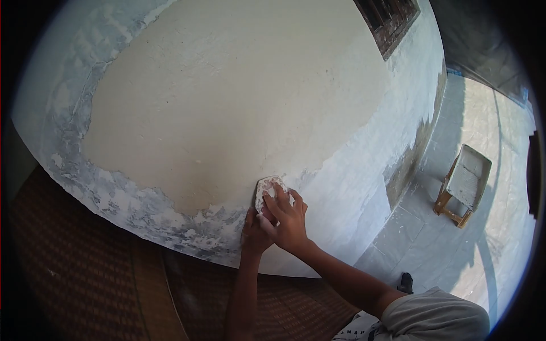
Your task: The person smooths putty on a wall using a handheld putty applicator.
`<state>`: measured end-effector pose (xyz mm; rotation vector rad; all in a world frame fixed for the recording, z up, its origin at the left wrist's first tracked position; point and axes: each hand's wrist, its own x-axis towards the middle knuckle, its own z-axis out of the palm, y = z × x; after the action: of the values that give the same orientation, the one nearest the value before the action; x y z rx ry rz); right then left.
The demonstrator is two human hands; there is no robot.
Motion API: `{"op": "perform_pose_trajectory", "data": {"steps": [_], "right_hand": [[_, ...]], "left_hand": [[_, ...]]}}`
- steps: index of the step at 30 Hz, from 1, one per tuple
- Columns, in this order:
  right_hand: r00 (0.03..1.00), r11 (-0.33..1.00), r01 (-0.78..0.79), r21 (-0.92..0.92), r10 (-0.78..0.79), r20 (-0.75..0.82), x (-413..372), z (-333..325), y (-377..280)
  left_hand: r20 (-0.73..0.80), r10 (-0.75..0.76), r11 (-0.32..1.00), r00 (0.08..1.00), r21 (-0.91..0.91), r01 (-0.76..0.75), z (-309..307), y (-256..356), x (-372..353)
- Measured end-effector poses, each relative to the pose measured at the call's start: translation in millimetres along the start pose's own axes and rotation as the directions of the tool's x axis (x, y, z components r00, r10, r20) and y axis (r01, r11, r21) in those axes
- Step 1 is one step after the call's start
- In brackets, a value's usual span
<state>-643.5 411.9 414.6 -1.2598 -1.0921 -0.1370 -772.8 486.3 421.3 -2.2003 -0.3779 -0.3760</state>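
By the right hand [291, 223], the block [261, 187] is held against the wall [352, 182], near side; the left hand's [255, 237] grip cannot be told. Smoothing seems in hand; even pressure is called for.

Flat tool [261, 189] (white-smeared, partly hidden) against the pale wall [358, 193], near a broad beige patch [227, 102].

We're in a building under repair: patchily plastered wall [199, 102], wooden window frame [392, 28] at one o'clock, smeared tray [471, 176] at three.
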Motion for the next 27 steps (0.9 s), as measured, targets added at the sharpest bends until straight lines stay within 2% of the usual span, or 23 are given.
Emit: {"op": "perform_pose_trajectory", "data": {"steps": [2,4,6,7,9,10,11,12,14,16,18,20,22,25,27], "right_hand": [[1.0,0.999,0.024,0.029,-0.024,0.009,5,-13,-8],[0.98,0.999,0.022,0.05,-0.011,-0.2,61,-23,11],[0.924,0.999,-0.008,-0.031,-0.004,-0.381,127,-37,37],[0.923,0.999,-0.006,-0.04,-0.01,-0.385,135,-37,42],[0.932,0.981,-0.168,-0.098,0.126,-0.34,142,-32,53],[0.94,0.978,-0.14,-0.156,0.082,-0.33,117,-19,50],[0.948,0.991,-0.043,-0.124,0.001,-0.319,85,-6,48],[0.975,0.994,-0.045,-0.101,0.022,-0.219,50,3,36],[0.994,0.995,0.077,-0.062,-0.082,-0.074,3,1,17],[0.986,0.995,0.091,-0.032,-0.095,-0.141,21,-3,11],[0.939,0.994,0.037,-0.107,-0.071,-0.337,89,-15,8],[0.907,0.989,-0.027,-0.144,-0.037,-0.42,140,-21,11],[0.93,0.995,-0.036,-0.089,0.001,-0.367,128,-8,-2],[0.986,0.995,-0.016,-0.102,-0.001,-0.166,31,25,-34],[0.999,1.0,0.023,-0.004,-0.023,-0.039,-14,23,-62]], "left_hand": [[-0.093,-0.072,0.996,0.993,-0.064,0.067,7,0,-4],[-0.049,-0.026,0.996,0.998,-0.084,0.022,-16,-1,-3],[-0.081,-0.138,0.979,0.987,-0.161,0.123,-23,1,-7],[-0.114,-0.166,0.971,0.979,-0.19,0.143,-20,0,-14],[-0.129,-0.173,0.973,0.977,-0.176,0.149,-16,1,-27],[-0.139,-0.175,0.976,0.975,-0.153,0.154,-14,0,-30],[-0.149,-0.171,0.977,0.974,-0.153,0.148,-14,0,-31],[-0.152,-0.176,0.977,0.972,-0.145,0.155,-13,1,-30],[-0.163,-0.171,0.979,0.972,-0.135,0.15,-11,1,-28],[-0.167,-0.173,0.978,0.971,-0.146,0.149,-9,1,-31],[-0.167,-0.178,0.976,0.97,-0.157,0.152,-13,1,-28],[-0.19,-0.161,0.981,0.968,-0.136,0.137,-13,1,-29],[-0.202,-0.156,0.982,0.967,-0.134,0.13,-11,-1,-29],[-0.178,-0.157,0.98,0.971,-0.151,0.131,-9,1,-29],[-0.189,-0.177,0.971,0.966,-0.193,0.141,-8,2,-29]]}}
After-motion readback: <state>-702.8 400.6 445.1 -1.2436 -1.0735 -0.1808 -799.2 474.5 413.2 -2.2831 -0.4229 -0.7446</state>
